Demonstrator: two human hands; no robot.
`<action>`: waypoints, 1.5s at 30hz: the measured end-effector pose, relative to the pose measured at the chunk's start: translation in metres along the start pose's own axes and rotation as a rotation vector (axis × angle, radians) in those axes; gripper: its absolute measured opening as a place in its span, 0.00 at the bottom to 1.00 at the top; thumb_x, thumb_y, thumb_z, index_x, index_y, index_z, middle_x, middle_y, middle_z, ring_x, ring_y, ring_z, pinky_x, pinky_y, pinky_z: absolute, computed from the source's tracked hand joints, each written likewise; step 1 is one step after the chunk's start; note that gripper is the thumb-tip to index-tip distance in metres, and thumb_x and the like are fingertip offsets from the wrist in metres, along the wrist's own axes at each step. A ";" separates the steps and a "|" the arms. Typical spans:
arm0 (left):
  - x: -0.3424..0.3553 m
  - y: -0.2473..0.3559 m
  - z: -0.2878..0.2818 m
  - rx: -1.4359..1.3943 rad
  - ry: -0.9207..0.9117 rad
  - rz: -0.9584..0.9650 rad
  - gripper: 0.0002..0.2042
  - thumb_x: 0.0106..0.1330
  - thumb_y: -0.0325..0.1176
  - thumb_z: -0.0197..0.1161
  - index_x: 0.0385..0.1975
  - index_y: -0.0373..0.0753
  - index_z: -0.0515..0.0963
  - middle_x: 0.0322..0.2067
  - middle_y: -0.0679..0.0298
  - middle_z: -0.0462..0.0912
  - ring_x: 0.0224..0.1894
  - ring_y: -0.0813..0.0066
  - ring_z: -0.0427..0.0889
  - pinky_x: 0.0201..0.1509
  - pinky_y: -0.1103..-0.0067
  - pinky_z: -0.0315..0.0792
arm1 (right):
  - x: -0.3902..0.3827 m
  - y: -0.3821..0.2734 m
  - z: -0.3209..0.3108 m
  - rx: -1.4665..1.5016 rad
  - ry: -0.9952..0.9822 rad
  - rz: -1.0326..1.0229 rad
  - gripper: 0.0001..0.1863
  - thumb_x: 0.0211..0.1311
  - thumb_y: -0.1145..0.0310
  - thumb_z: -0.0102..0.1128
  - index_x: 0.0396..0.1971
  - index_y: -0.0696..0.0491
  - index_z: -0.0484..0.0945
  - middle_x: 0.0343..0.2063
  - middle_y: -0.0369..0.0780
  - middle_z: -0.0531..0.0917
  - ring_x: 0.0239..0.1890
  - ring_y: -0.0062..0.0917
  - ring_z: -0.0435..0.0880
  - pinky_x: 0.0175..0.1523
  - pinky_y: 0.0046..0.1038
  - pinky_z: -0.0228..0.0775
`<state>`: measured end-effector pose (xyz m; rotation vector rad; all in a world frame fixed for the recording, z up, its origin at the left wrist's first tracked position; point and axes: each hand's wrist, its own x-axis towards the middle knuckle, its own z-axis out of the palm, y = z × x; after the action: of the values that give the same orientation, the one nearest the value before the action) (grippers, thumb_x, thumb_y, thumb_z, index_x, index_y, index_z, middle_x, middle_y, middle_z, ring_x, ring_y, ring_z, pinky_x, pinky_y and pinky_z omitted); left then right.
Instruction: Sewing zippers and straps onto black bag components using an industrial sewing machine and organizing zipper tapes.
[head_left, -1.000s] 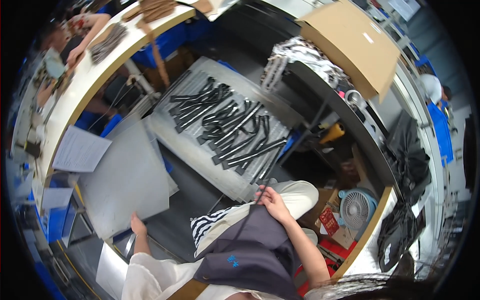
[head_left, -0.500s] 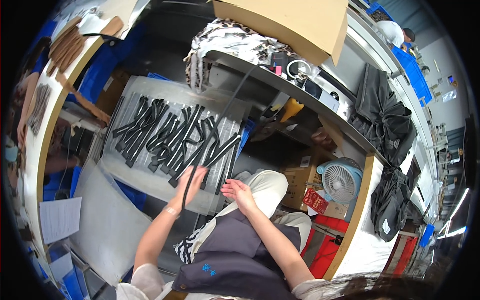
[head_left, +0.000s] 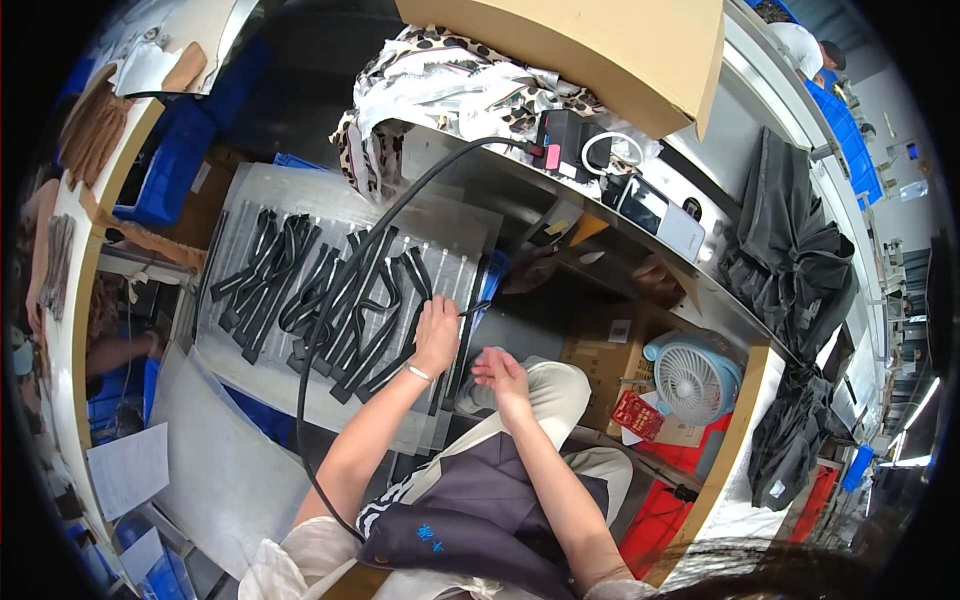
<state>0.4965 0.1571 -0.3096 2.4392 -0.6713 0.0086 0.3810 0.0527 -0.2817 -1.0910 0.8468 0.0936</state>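
Black strips point(head_left: 268, 270) with a pale lengthwise stripe, some folded over, lie in a row on a clear plastic-covered board point(head_left: 225, 360) at my left front. My left hand point(head_left: 437, 338) is closed over one strip at the row's right end. A dark tail of that strip point(head_left: 477, 309) sticks out to the right of the fingers. My right hand point(head_left: 503, 382) hovers above my knee, fingers loosely apart, with nothing visible in it. A black cable point(head_left: 305, 395) arches over the strips from a pink plug point(head_left: 552, 157) down to my left side.
A metal shelf point(head_left: 430, 155) ahead carries spotted cloth point(head_left: 420, 75), a phone point(head_left: 641, 204) and a cardboard box point(head_left: 570, 50). To the right are a blue fan point(head_left: 690, 380) and black fabric point(head_left: 775, 240). A tilted grey panel point(head_left: 215, 450) stands at lower left.
My left hand has moved forward and right onto the strip at the row's right end. The cable has swung left. My right hand has shifted slightly right.
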 end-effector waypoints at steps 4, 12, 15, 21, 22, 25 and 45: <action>-0.016 0.021 -0.022 -0.543 -0.112 -0.278 0.09 0.65 0.28 0.50 0.40 0.33 0.61 0.32 0.47 0.75 0.33 0.50 0.78 0.30 0.62 0.70 | 0.010 -0.013 0.015 -0.114 -0.082 -0.030 0.24 0.65 0.55 0.49 0.52 0.60 0.68 0.46 0.43 0.76 0.49 0.26 0.74 0.52 0.26 0.66; -0.035 0.041 -0.048 -1.103 0.036 -0.323 0.13 0.59 0.27 0.60 0.41 0.36 0.67 0.33 0.66 0.74 0.36 0.79 0.75 0.43 0.79 0.69 | -0.006 -0.055 0.053 0.172 -0.244 -0.199 0.28 0.68 0.53 0.39 0.55 0.64 0.64 0.52 0.46 0.73 0.57 0.27 0.68 0.64 0.29 0.52; -0.010 -0.001 -0.037 -0.522 0.076 -0.528 0.14 0.60 0.32 0.60 0.41 0.33 0.69 0.32 0.56 0.74 0.32 0.67 0.75 0.40 0.76 0.69 | -0.026 -0.087 0.035 0.253 -0.272 -0.193 0.27 0.68 0.55 0.40 0.53 0.66 0.64 0.46 0.49 0.76 0.43 0.36 0.80 0.48 0.33 0.74; 0.014 -0.040 0.010 -0.151 0.132 -0.418 0.13 0.53 0.33 0.65 0.32 0.32 0.72 0.22 0.53 0.75 0.27 0.51 0.76 0.32 0.62 0.68 | -0.063 -0.124 0.008 0.126 -0.256 -0.150 0.21 0.66 0.62 0.47 0.49 0.64 0.70 0.26 0.44 0.80 0.20 0.26 0.80 0.20 0.22 0.70; 0.015 -0.040 0.011 -0.241 0.116 -0.478 0.12 0.50 0.30 0.67 0.30 0.33 0.73 0.20 0.54 0.75 0.26 0.55 0.77 0.32 0.64 0.69 | -0.062 -0.123 0.007 0.152 -0.273 -0.136 0.20 0.66 0.61 0.47 0.47 0.64 0.72 0.23 0.41 0.78 0.16 0.22 0.75 0.19 0.20 0.63; 0.008 -0.034 -0.007 -0.404 0.256 -0.185 0.10 0.51 0.27 0.66 0.28 0.33 0.72 0.26 0.57 0.78 0.25 0.63 0.76 0.36 0.74 0.69 | -0.052 -0.113 0.008 0.119 -0.215 -0.033 0.20 0.67 0.59 0.46 0.42 0.63 0.74 0.15 0.30 0.65 0.15 0.13 0.56 0.23 0.16 0.48; -0.022 -0.035 -0.105 -0.225 0.207 -0.005 0.21 0.50 0.24 0.62 0.48 0.38 0.73 0.53 0.56 0.68 0.55 0.60 0.66 0.59 0.65 0.56 | -0.020 -0.062 0.076 -0.050 -0.480 -0.090 0.14 0.65 0.61 0.50 0.27 0.55 0.76 0.31 0.39 0.82 0.25 0.19 0.76 0.34 0.22 0.68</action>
<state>0.5090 0.2498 -0.2470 2.1872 -0.5423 0.1727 0.4386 0.0904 -0.2086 -1.0911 0.3654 0.2897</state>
